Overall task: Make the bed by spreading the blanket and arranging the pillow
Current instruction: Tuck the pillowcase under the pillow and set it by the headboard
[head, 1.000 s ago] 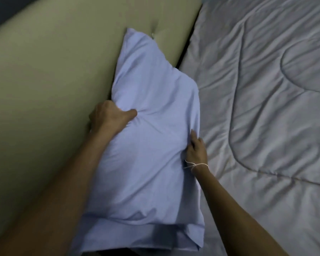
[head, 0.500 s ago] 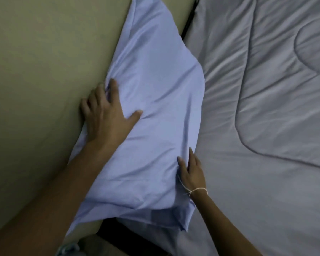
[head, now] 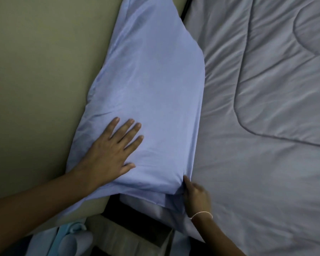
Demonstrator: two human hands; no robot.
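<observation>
Grey quilted blanket (head: 266, 126) spread smooth over the right of the bed, stitched in curved lines, lightly creased. Beige padded headboard (head: 35, 80) along the left. Between them, a long pale-blue pillow (head: 150, 80), soft and wrinkled, leaning on the headboard, right edge touching the blanket. Left hand (head: 111, 154) flat on the pillow's near end, fingers straight and spread. Right hand (head: 196, 194) at the pillow's near right corner, blurred; grip cannot be told. Thin white band (head: 201, 213) on that wrist.
</observation>
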